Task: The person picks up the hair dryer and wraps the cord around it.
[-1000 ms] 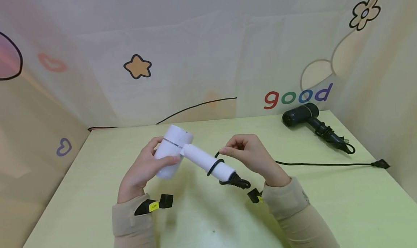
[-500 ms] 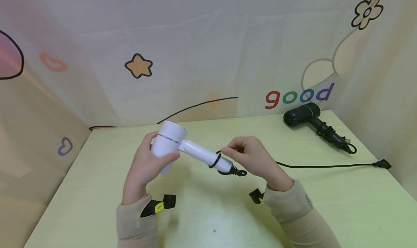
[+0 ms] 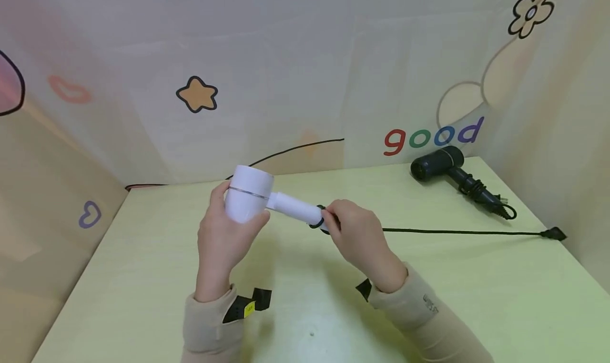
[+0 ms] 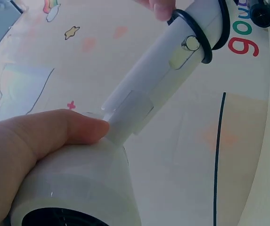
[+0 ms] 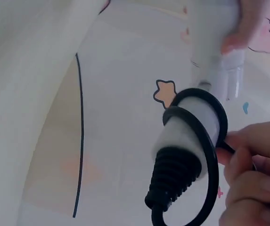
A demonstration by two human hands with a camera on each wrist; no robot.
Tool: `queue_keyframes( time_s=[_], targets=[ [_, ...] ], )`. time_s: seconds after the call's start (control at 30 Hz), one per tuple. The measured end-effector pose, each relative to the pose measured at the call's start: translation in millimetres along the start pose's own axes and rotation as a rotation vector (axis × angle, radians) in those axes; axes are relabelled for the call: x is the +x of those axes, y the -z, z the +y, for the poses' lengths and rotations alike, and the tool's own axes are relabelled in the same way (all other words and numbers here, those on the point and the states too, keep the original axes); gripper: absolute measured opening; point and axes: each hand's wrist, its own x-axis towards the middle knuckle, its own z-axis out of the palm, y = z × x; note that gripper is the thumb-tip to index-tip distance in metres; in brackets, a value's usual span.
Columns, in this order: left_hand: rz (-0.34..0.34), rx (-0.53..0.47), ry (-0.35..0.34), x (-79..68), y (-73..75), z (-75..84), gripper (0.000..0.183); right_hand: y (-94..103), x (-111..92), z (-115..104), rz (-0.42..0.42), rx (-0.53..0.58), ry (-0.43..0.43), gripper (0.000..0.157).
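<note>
A white hair dryer [image 3: 249, 200] is held up over the table, its handle slanting slightly down to the right. My left hand [image 3: 227, 241] grips its barrel, with the thumb beside the handle joint in the left wrist view. A black cord [image 5: 213, 169] loops around the lower handle, leaving through a ribbed black sleeve [image 5: 175, 175] at the handle's end. My right hand [image 3: 360, 239] pinches this cord close beside the handle. In the head view, that hand hides the handle's end. The cord's plug [image 3: 553, 233] lies to the right on the table.
A black hair dryer [image 3: 436, 163], its cord wound round the handle, lies at the back right of the pale green table [image 3: 143, 278]. A printed cloth [image 3: 295, 77] hangs behind the table and along both sides.
My left hand has raised the white dryer and tipped its handle nearer level. The right hand has shifted slightly left to the handle's end, drawing the cord closer round it.
</note>
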Motion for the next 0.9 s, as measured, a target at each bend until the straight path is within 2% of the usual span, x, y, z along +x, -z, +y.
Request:
queue_keyframes(
  time_s=[0.1, 0.17, 0.33, 0.47, 0.57, 0.73, 0.8, 0.9],
  targets=[
    [0.030, 0.013, -0.030, -1.8, -0.9, 2.7, 0.076, -4.1, -2, -2, 0.060, -0.091, 0.070, 0.011],
    [0.071, 0.027, -0.062, -3.6, -1.2, 3.7, 0.075, -5.7, -2, -2, 0.073, -0.107, 0.084, 0.011],
    [0.216, -0.005, -0.155, -4.9, -4.5, 2.6, 0.073, -3.8, 1, 0, 0.045, -0.083, 0.078, 0.012],
    [0.298, -0.065, -0.202, -2.1, -11.2, 0.4, 0.074, 3.2, 5, 9, -0.025, -0.030, 0.068, 0.026],
    [0.341, -0.107, -0.219, -0.1, -16.0, -0.6, 0.075, 11.9, 9, 17, -0.121, 0.022, 0.025, 0.036],
    [0.402, -0.154, -0.241, 1.9, -19.2, -1.3, 0.078, 33.3, 16, 35, -0.300, 0.075, -0.140, 0.041],
    [0.416, -0.170, -0.241, 2.7, -18.9, -1.2, 0.078, 41.9, 18, 42, -0.330, 0.073, -0.198, 0.039],
    [0.422, -0.192, -0.231, 3.4, -17.8, -0.5, 0.078, 50.2, 19, 50, -0.296, 0.064, -0.234, 0.033]
  ],
)
